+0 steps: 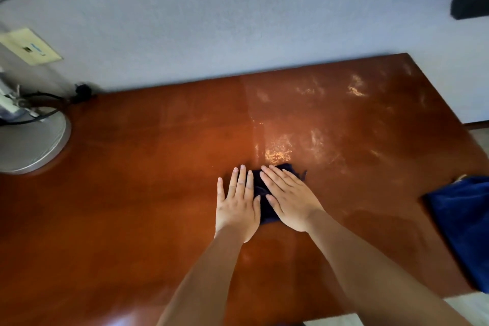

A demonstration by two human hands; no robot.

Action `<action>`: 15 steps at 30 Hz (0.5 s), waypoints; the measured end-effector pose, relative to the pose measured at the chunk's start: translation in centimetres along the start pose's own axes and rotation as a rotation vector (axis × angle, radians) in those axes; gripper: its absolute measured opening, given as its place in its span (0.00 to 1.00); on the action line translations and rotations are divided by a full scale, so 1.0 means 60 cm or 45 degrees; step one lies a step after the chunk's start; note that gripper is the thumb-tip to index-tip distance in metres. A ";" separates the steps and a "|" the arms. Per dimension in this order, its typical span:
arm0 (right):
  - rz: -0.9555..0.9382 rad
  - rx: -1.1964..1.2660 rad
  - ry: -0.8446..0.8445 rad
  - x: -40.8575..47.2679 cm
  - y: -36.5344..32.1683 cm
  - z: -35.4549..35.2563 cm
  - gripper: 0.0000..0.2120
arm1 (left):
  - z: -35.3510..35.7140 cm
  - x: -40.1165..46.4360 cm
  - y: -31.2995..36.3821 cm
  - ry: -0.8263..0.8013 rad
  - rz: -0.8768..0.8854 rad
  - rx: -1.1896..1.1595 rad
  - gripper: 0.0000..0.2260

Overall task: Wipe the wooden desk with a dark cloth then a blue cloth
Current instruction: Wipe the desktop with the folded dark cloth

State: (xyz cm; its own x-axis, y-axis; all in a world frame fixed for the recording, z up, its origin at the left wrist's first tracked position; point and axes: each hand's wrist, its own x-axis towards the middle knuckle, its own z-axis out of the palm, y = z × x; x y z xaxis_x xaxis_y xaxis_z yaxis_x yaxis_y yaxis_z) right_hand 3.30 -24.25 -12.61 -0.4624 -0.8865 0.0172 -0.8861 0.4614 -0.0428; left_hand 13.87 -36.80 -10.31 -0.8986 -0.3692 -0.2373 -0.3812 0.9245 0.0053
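A: Head view: what lies under the hands?

B: A small, crumpled dark navy cloth (262, 193), near the middle of the glossy reddish-brown wooden desk (148, 167). The left hand (238, 206) lies flat with straight, spread fingers, pressing the cloth's left edge, part of the palm on bare wood. The right hand (288, 198) lies flat over the cloth's right half, fingers straight and together, angled toward the far left.

A: Which way does the cloth run?

B: Its visible strip runs from near to far between the two hands; the rest is hidden beneath them.

A: Any writing or labels?

B: A cream wall plate (31, 46) at the left carries a small blue mark, too blurred to read.

A: What else is there?

B: A folded bright blue cloth (463, 227) sits at the desk's right edge, well apart from the hands. A round silver metal stand base (34, 143) rests at the far left corner, black cables (42, 114) across it. Pale dusty smears (277, 151) mark the wood beyond the hands.
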 end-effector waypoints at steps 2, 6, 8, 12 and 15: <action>0.004 0.005 0.003 -0.009 -0.005 -0.001 0.28 | -0.001 -0.014 0.005 -0.034 -0.030 0.002 0.32; 0.075 0.039 -0.028 -0.055 -0.023 -0.013 0.29 | 0.001 -0.058 0.022 -0.067 -0.011 0.018 0.33; 0.091 0.048 -0.042 -0.087 -0.034 -0.017 0.29 | 0.007 -0.082 0.033 -0.078 0.024 0.028 0.33; 0.131 0.026 -0.043 -0.130 -0.052 -0.019 0.29 | 0.014 -0.110 0.044 -0.080 0.065 0.032 0.34; 0.143 0.027 -0.027 -0.138 -0.054 -0.016 0.28 | 0.015 -0.118 0.045 -0.045 0.071 0.053 0.28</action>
State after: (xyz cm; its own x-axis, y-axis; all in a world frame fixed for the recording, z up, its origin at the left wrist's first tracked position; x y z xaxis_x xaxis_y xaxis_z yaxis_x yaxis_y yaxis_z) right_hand 9.98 -18.38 -11.64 -0.5575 -0.8301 -0.0102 -0.8280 0.5569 -0.0647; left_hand 19.41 -31.58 -9.49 -0.9096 -0.3143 -0.2719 -0.3210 0.9469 -0.0207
